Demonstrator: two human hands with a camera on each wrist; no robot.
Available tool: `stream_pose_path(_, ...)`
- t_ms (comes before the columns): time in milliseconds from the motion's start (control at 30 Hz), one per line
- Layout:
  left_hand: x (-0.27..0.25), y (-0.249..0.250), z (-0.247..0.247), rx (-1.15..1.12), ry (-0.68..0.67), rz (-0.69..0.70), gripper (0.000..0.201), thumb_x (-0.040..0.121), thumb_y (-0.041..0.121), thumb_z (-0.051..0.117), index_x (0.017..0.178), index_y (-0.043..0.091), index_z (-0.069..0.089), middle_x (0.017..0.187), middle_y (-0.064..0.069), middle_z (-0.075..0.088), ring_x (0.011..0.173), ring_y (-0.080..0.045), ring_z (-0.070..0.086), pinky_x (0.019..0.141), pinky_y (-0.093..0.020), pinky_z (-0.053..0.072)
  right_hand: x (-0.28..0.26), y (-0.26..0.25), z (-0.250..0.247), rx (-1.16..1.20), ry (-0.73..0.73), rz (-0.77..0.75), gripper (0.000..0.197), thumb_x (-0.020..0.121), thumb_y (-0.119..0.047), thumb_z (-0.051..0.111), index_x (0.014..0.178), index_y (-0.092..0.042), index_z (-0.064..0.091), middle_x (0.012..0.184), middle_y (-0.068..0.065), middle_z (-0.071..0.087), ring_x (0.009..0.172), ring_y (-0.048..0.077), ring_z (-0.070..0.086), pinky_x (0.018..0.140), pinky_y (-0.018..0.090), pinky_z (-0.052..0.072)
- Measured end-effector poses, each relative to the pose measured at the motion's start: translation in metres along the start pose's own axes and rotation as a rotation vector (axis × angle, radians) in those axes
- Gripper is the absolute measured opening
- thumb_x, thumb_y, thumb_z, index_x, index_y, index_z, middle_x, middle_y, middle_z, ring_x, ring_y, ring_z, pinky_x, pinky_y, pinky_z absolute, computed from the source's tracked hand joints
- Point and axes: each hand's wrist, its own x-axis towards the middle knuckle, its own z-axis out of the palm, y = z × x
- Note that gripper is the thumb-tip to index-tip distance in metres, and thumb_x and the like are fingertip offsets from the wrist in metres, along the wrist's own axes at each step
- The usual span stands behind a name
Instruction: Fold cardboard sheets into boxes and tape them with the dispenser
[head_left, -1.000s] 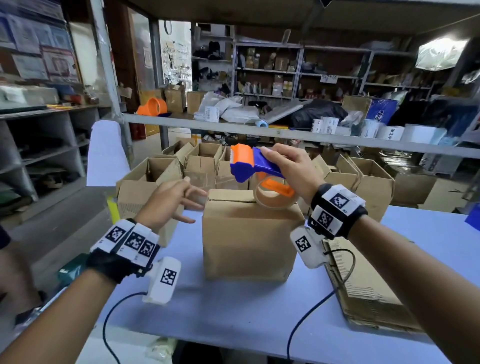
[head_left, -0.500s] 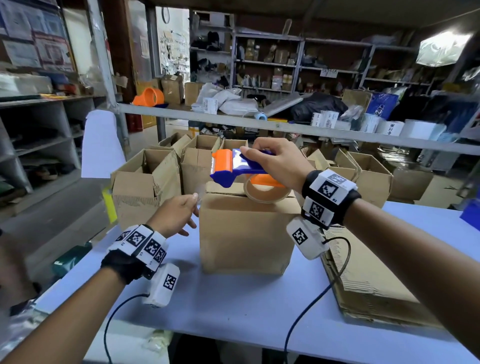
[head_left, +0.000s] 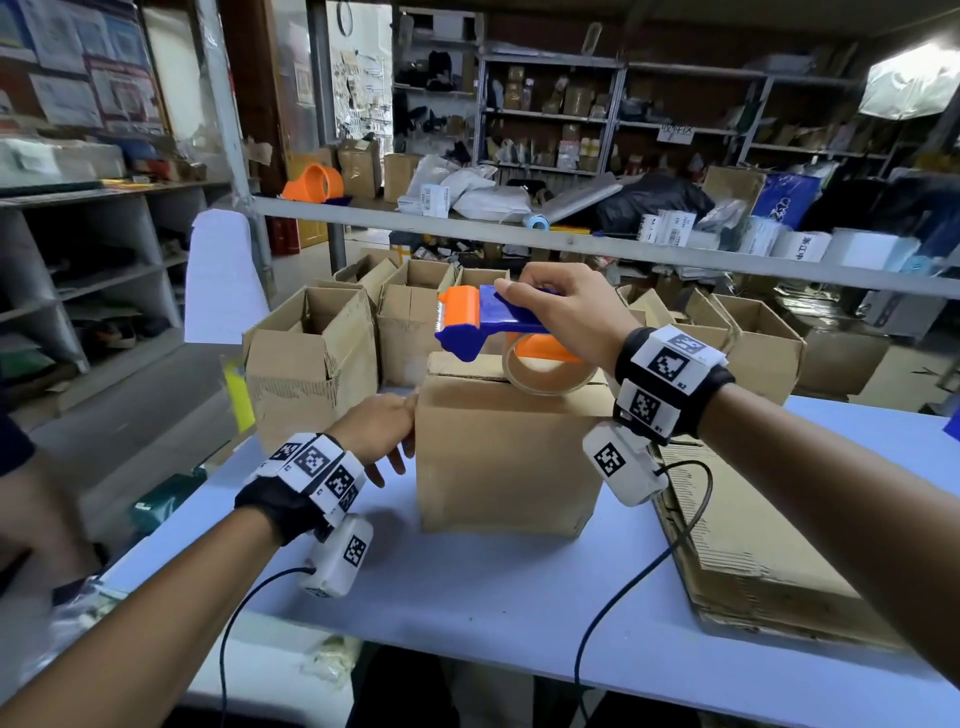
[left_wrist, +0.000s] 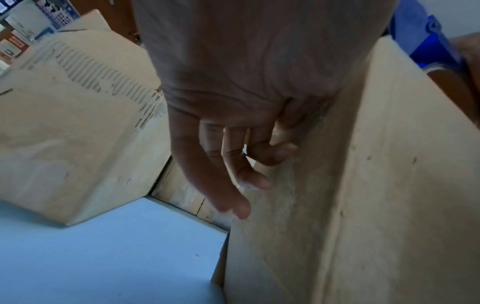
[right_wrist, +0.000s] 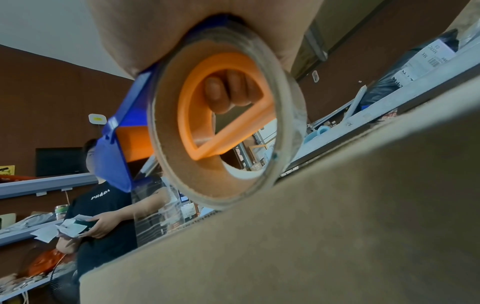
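Our right hand (head_left: 563, 312) grasps the tape dispenser (head_left: 485, 325) over the closed box (head_left: 506, 452) on the desk (head_left: 467, 587); our left hand (head_left: 376, 431), fingers relaxed, touches the box's left side.

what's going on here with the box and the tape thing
A person is taping a folded cardboard box shut on a blue table. Their right hand grips a blue and orange tape dispenser over the box top, while the left hand rests against the box's left side.

Matt brown cardboard box (head_left: 509, 457), glossy blue-and-orange plastic dispenser (head_left: 483, 322), smooth pale-blue table (head_left: 467, 597).
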Motion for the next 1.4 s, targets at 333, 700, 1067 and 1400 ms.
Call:
stream_pose_path(333,0.004,0.021,-0.018,-0.429,0.160,0.073,0.027,0.104,0.019,0.039,0.125,0.018,0.055,0.112,-0.003,0.064,0.103,-0.022,0.063,0.079,-0.042,0.056,0.002,0.004,-0.002,-0.040,0.001,-0.017,0.040,0.094,-0.059,0.058,0.068,-0.029,0.062,0.066,-0.014,0.063,0.071,0.009,0.058,0.065,0.031,0.041)
stream_pose_path(700,0.026,0.043,0.018,-0.312,0.284,0.033,0.027,0.102,0.023,0.034,0.083,0.019,0.053,0.082,-0.005,0.056,0.077,-0.021,0.053,0.071,-0.033,0.037,0.008,0.003,-0.005,-0.144,-0.020,-0.009,0.035,0.095,-0.059,0.058,0.069,-0.037,0.062,0.074,-0.016,0.066,0.076,0.005,0.061,0.064,0.030,0.046)
stream_pose_path(1067,0.025,0.037,0.018,-0.266,0.325,0.037,0.029,0.103,0.031,0.039,0.112,0.019,0.063,0.109,-0.008,0.066,0.098,-0.027,0.059,0.083,-0.036,0.044,0.024,0.001,-0.021,-0.426,-0.198,-0.058,0.046,0.094,-0.061,0.057,0.073,-0.022,0.068,0.072,-0.004,0.067,0.071,0.014,0.061,0.059,0.030,0.043)
stream_pose_path(1400,0.026,0.036,0.016,-0.199,0.330,0.047,0.034,0.103,0.027,0.037,0.125,0.013,0.059,0.121,-0.009,0.060,0.114,-0.029,0.053,0.098,-0.039,0.041,-0.005,0.037,-0.084,-0.426,-0.208,0.000,0.041,0.096,-0.055,0.061,0.072,-0.022,0.065,0.072,-0.002,0.064,0.069,0.014,0.057,0.064,0.033,0.042)
